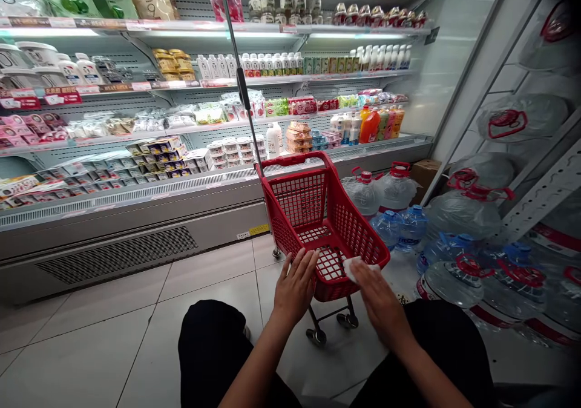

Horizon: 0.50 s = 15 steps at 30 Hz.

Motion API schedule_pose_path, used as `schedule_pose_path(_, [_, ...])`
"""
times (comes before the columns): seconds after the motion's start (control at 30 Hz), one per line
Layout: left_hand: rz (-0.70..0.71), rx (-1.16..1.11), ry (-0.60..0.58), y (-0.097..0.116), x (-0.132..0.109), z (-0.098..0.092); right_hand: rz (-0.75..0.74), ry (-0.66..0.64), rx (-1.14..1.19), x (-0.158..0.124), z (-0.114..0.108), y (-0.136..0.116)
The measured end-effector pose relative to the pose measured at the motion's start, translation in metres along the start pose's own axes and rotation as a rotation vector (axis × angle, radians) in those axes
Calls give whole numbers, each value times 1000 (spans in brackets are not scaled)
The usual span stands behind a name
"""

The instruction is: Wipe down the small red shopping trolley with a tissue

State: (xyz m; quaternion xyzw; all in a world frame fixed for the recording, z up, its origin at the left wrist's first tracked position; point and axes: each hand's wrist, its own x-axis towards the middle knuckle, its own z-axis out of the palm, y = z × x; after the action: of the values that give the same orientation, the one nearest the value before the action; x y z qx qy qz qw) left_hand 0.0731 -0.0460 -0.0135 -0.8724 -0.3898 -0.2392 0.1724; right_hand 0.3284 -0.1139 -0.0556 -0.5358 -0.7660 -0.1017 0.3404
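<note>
Red cart (353, 226), lengthwise ahead; near end is flanked by left hand (293, 290), fingers slightly spread, and right hand (381, 300), white wipe (350, 269) held under joined fingers.

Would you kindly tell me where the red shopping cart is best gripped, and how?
Probably by the crossbar handle at the far end of the red shopping cart, palm down from above: it spans the top there and appears higher than the near rim.
</note>
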Motion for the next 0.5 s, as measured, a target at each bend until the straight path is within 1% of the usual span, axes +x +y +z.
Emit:
schedule_pose_path(0.1, [-18,-11,20,4,-2,5,103,38,-45,-1,-6,42])
schedule_pose_path(0.2, [-42,-20,43,14,-3,10,139,33,-63,1,-6,71])
schedule_pose_path(0.4, [2,-27,64,27,7,15,152,28,-50,12,-2,107])
schedule_pose_path(0.47, [5,-13,73,31,9,16,169,33,-37,17,-3,111])
schedule_pose_path(0.5, [2,-6,81,34,9,17,182,40,-35,19,-4,110])
